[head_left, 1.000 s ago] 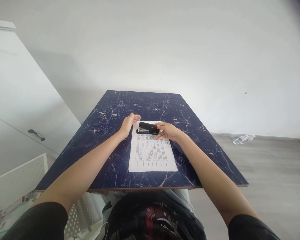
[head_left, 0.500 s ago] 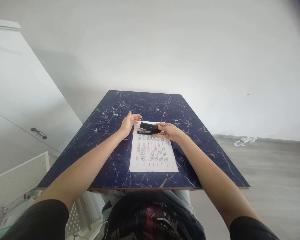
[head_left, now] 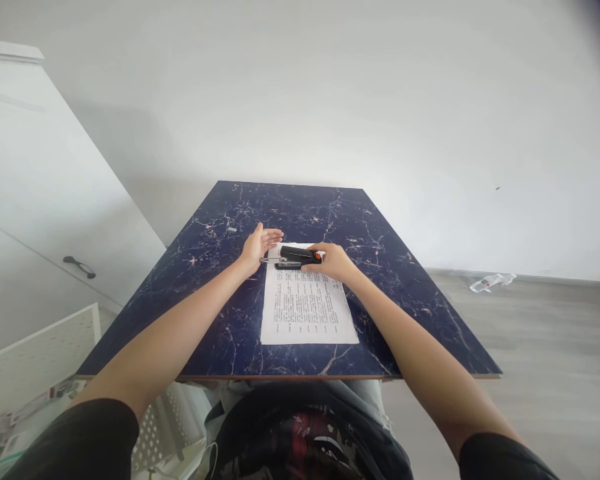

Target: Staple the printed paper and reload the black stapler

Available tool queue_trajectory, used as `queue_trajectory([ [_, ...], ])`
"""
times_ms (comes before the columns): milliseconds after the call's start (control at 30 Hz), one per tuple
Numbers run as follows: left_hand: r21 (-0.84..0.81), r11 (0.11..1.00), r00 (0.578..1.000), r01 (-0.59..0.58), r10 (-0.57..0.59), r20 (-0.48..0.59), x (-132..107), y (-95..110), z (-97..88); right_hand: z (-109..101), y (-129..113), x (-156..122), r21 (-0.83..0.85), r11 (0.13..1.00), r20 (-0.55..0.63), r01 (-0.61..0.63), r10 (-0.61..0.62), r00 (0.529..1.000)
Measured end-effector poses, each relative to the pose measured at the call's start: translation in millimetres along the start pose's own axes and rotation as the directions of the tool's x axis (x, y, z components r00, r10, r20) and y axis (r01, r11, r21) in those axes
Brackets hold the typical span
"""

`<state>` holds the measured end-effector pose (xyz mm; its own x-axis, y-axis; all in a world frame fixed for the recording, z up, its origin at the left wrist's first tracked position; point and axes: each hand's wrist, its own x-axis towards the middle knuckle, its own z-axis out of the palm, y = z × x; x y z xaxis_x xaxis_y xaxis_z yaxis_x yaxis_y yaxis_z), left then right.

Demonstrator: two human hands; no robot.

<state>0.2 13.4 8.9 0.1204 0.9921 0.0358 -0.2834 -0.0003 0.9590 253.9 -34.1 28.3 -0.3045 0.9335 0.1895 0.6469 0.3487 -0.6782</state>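
Note:
A printed sheet of paper (head_left: 306, 307) lies on the dark blue marbled table (head_left: 220, 320). A black stapler (head_left: 295, 256) with an orange end rests across the sheet's far edge, and a silver metal strip sticks out of it to the left. My right hand (head_left: 331, 262) is wrapped round the stapler's right end. My left hand (head_left: 259, 247) stands on its edge beside the sheet's far left corner, fingers stretched out, close to the metal strip.
A white cabinet with a dark handle (head_left: 79, 267) stands to the left. A white perforated panel (head_left: 40, 353) and printed leaflets (head_left: 10, 427) sit at the lower left. A clear plastic bottle (head_left: 490, 281) lies on the grey floor by the right wall. A small pale scrap (head_left: 231, 229) lies on the table.
My right hand has closed further over the stapler's end. A silver metal strip now sticks out of the stapler's left side. My left hand has hardly moved.

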Motion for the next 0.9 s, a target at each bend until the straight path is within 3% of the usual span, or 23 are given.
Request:
queue_trajectory([
  [133,-0.006,1.000,1.000,0.001,-0.001,-0.007,-2.5,2.5,1.5,1.4,-1.6,0.9,-0.142,0.988,-0.017,0.057,-0.060,0.998],
  [300,-0.084,0.992,0.993,-0.093,0.086,-0.084,-4.4,6.1,3.0,-7.1,-11.9,-3.7,-0.115,0.985,-0.160,0.126,-0.144,0.977],
  [400,-0.251,0.957,0.983,-0.142,0.107,-0.149,-7.9,7.0,7.5,-12.0,-17.8,-6.9,-0.093,0.986,-0.323,0.138,-0.161,0.933],
  [500,-0.421,0.906,0.992,-0.035,-0.021,-0.126,-14.4,4.8,16.2,-11.7,-21.6,-9.9,-0.161,0.962,-0.440,0.219,-0.268,0.857],
  [633,-0.457,0.887,0.994,0.072,-0.103,-0.042,-20.7,0.5,25.7,-5.0,-26.2,-13.4,-0.310,0.872,-0.416,0.378,-0.482,0.771],
  [833,-0.407,0.913,0.971,0.034,-0.126,-0.201,-15.4,-4.8,22.6,3.7,-26.4,-15.4,-0.357,0.833,-0.448,0.422,-0.549,0.706],
  [900,-0.401,0.913,0.977,0.072,-0.147,-0.158,-14.4,-7.0,22.2,5.0,-24.2,-15.8,-0.401,0.798,-0.405,0.450,-0.595,0.694],
])
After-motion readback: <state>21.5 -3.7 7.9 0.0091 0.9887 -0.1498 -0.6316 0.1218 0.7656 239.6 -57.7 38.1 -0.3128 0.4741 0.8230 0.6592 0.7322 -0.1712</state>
